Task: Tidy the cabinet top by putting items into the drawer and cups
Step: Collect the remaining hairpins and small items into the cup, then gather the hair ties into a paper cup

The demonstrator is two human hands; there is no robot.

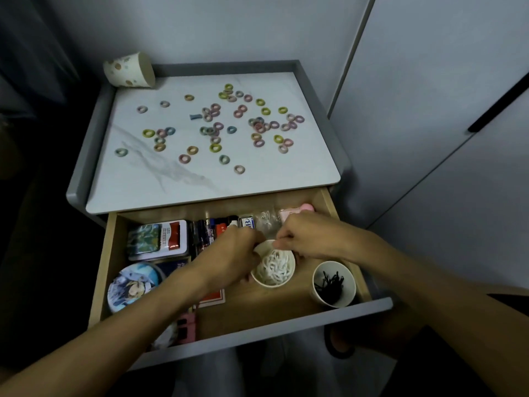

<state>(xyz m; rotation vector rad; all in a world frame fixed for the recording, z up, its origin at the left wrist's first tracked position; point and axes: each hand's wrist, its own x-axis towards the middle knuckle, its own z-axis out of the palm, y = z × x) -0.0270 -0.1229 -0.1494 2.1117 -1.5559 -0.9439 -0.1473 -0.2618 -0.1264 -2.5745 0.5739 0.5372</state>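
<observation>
Spotted cup [128, 70]: tipped on its side, back left corner of your cabinet top [128, 179].
Rings [215, 147]: coloured, strewn right across that top.
Drawer [286, 325]: open below, with tins [134, 286] and boxes packed on its left.
Left hand [232, 253]: down in the drawer, fingers curled round the white cup's left side.
White cup [273, 267]: upright mid-drawer, white loops inside.
Right hand [303, 236]: fingertips bunched at that cup's far rim; you can't tell what they hold.
Pin cup [333, 283]: upright at the drawer's right, black hairpins inside.
</observation>
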